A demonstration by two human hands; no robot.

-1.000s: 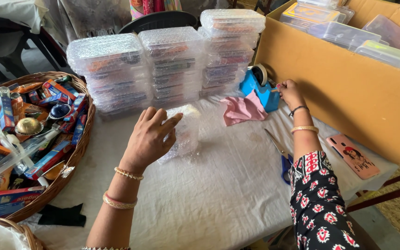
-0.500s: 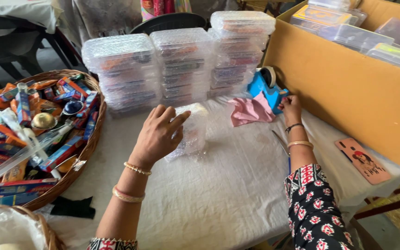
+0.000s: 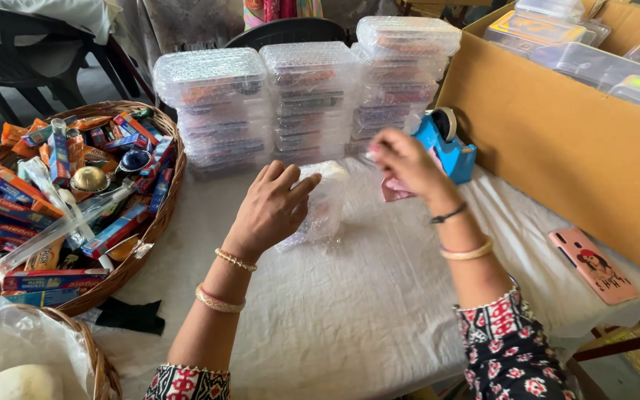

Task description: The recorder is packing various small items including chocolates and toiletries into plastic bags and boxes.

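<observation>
A: Near edge first. White cloth-covered worktop (image 3: 350, 311) in front of the person, bare in the middle. Left hand (image 3: 272, 211) lies flat, fingers together, pressed on the side of the small clear bubble-wrapped plastic box (image 3: 324, 204) standing on the worktop. That grip is a palm hold, not a full clasp. Same spot as 1 s ago.

B: And the right?

A: That's the change. Right hand (image 3: 405, 159) was out at the blue tape dispenser (image 3: 450, 144) 1 s ago and 0.5 s ago; now it's lifted off it and coming back towards the box, blurred by motion. Fingers look pinched together, but I cannot tell if anything is between them. Too smeared.

B: So tape pulled?

A: My read: likely a strip fetched for the wrapped box, judged from the path only. No strip visible.

B: What else is around?

A: Left: round wicker basket (image 3: 124, 270) full of small coloured cartons and tubes, and a second basket with a plastic bag (image 3: 24, 348) at the near-left corner. Right edge: pink-cased phone (image 3: 594, 267) lying flat. Pink cloth scrap (image 3: 394, 191) just beside the dispenser, partly behind the right wrist. Further back: 3 stacks of bubble-wrapped clear boxes (image 3: 309, 100), side by side. Far right: open brown cardboard carton (image 3: 557, 141) holding more clear lidded boxes.

B: Box itself moved?

A: No, between both hands, in front of the stacks.
</observation>
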